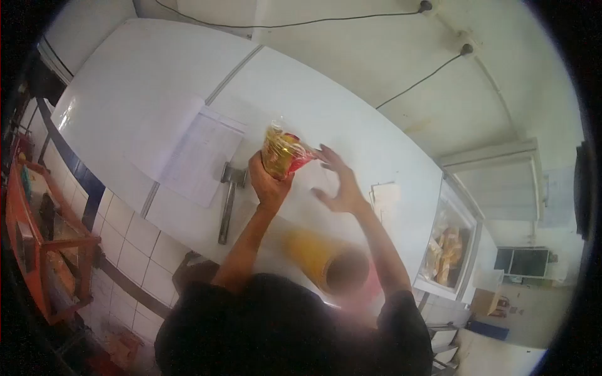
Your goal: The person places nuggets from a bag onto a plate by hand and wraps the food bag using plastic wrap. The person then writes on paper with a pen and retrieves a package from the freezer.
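My left hand [273,188] is closed around a gold and red package [281,153] covered in shiny clear film, held up over the white table [370,156]. To its right is my right hand [342,188], fingers apart; its fingertips are at the package's red end, and whether they touch the film I cannot tell. A metal mallet [229,200] lies just left of my left wrist. Close to my body, between my forearms, lies a yellowish roll of film [307,250] with a hollow core, partly blurred.
Printed sheets of paper [204,156] lie on the table left of the mallet. A small white paper [385,197] is beside my right forearm. At right stands a white bin [448,250] with brownish contents. An orange metal frame [47,250] stands on the left, by white tiles.
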A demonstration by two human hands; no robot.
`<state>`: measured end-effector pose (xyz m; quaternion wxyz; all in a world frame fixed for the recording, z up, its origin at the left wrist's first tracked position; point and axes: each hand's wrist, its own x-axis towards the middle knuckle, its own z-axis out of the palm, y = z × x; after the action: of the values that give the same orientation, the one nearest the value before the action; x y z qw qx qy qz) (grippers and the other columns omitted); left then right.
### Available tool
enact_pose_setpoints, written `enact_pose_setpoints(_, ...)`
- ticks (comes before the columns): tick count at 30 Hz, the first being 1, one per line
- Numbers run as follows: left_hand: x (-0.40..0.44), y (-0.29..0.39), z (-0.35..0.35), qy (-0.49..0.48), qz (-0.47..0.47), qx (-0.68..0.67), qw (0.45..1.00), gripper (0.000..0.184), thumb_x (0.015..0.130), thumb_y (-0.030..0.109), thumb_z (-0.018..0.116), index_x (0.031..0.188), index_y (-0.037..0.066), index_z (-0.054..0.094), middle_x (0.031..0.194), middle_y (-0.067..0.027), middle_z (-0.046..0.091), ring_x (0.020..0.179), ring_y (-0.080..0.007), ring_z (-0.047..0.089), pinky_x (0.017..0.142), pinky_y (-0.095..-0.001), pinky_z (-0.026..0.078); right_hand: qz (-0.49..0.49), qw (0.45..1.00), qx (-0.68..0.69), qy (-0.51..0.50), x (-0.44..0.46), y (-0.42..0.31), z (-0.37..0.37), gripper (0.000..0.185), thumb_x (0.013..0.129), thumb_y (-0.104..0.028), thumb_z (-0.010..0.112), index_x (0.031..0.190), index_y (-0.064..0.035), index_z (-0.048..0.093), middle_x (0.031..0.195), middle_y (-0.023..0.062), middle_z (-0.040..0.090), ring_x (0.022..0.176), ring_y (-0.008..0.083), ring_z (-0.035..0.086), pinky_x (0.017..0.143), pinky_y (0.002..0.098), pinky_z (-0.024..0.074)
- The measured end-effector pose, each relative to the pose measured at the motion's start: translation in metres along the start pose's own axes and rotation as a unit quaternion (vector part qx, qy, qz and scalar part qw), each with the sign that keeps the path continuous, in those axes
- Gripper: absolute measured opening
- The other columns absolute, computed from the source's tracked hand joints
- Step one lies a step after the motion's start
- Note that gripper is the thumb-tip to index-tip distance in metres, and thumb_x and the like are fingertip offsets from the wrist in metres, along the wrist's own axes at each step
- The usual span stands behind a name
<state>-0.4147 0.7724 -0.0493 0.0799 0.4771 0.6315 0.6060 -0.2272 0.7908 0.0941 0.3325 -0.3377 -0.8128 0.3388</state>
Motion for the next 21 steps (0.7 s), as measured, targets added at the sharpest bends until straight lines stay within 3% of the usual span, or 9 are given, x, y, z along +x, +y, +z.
enact_pose_setpoints(5,-0.009,0.021,-0.006,-0.057,-0.020,-0.026,0.998,0.094,0.066,0.021,0.096,0.139,-0.004,0.043,0.125,-0.0259,0.055,0.118,-0.0463,0.054,0.099,-0.0534,0.047,-0.010,0.995,0.084,-0.059,0.039,-0.015,0.003,0.101,0.076,-0.012,0.081,0.162,0.0021,0.030,0.159,0.0233,0.048,0.142,0.0359,0.053,0.117,0.0424,0.0445)
enact_pose_setpoints(7,-0.008,0.024,0.000,-0.043,0.046,-0.008,0.998,0.094,0.068,0.020,0.096,0.140,-0.005,0.041,0.125,-0.0265,0.054,0.116,-0.0468,0.055,0.098,-0.0537,0.048,0.107,0.968,0.083,-0.209,0.045,-0.025,-0.023,0.103,0.077,-0.011,0.078,0.164,0.0021,0.025,0.164,0.0256,0.040,0.150,0.0343,0.044,0.124,0.0429,0.0364)
enact_pose_setpoints(11,-0.016,0.020,0.006,-0.057,0.075,-0.018,0.995,0.093,0.070,0.022,0.096,0.139,-0.006,0.041,0.126,-0.0267,0.054,0.114,-0.0469,0.056,0.096,-0.0536,0.048,0.040,0.956,0.063,-0.282,0.032,-0.010,-0.062,0.103,0.078,-0.010,0.073,0.166,0.0013,0.020,0.169,0.0244,0.033,0.156,0.0325,0.035,0.128,0.0454,0.0281)
enact_pose_setpoints(13,-0.015,0.029,0.006,-0.045,0.041,-0.042,0.997,0.094,0.069,0.023,0.097,0.139,-0.006,0.041,0.126,-0.0268,0.054,0.113,-0.0471,0.056,0.096,-0.0534,0.049,0.084,0.912,0.325,-0.235,0.024,-0.001,-0.067,0.104,0.083,-0.020,0.076,0.167,0.0020,0.018,0.171,0.0223,0.029,0.159,0.0328,0.029,0.130,0.0493,0.0234)
enact_pose_setpoints(14,-0.011,0.033,0.008,-0.041,0.042,-0.043,0.997,0.094,0.069,0.023,0.097,0.139,-0.006,0.041,0.126,-0.0268,0.054,0.113,-0.0471,0.056,0.096,-0.0534,0.049,0.052,0.911,0.360,-0.193,0.017,0.000,-0.058,0.104,0.088,-0.040,0.078,0.165,0.0036,0.023,0.170,0.0211,0.031,0.158,0.0330,0.029,0.128,0.0521,0.0256)
enact_pose_setpoints(15,-0.013,0.034,0.006,-0.045,0.026,-0.050,0.997,0.095,0.070,0.025,0.097,0.140,-0.006,0.041,0.126,-0.0269,0.054,0.113,-0.0469,0.056,0.096,-0.0534,0.049,0.052,0.911,0.361,-0.194,0.009,0.001,-0.042,0.104,0.088,-0.040,0.078,0.165,0.0036,0.023,0.170,0.0211,0.031,0.158,0.0330,0.029,0.128,0.0521,0.0256)
enact_pose_setpoints(16,-0.016,0.037,0.005,-0.050,0.008,-0.056,0.997,0.095,0.070,0.026,0.098,0.140,-0.007,0.041,0.126,-0.0270,0.054,0.114,-0.0467,0.056,0.097,-0.0534,0.049,0.064,0.931,0.347,-0.090,0.001,0.000,-0.025,0.104,0.090,-0.050,0.075,0.164,0.0042,0.027,0.169,0.0212,0.033,0.158,0.0329,0.030,0.127,0.0515,0.0273)
enact_pose_setpoints(19,-0.017,0.041,0.001,-0.059,0.037,-0.039,0.997,0.095,0.071,0.027,0.097,0.140,-0.007,0.041,0.127,-0.0269,0.054,0.115,-0.0466,0.055,0.098,-0.0538,0.048,0.122,0.942,0.307,0.059,-0.021,-0.022,-0.011,0.094,0.097,-0.064,0.063,0.158,0.0035,0.039,0.163,0.0205,0.041,0.153,0.0331,0.038,0.123,0.0499,0.0342)
enact_pose_setpoints(21,-0.019,0.038,0.002,-0.046,0.045,-0.050,0.997,0.095,0.073,0.029,0.096,0.140,-0.008,0.041,0.127,-0.0267,0.054,0.117,-0.0467,0.055,0.098,-0.0541,0.048,0.191,0.925,0.311,0.107,-0.032,-0.036,-0.026,0.080,0.106,-0.060,0.047,0.155,0.0020,0.044,0.156,0.0189,0.051,0.147,0.0307,0.048,0.119,0.0490,0.0394)
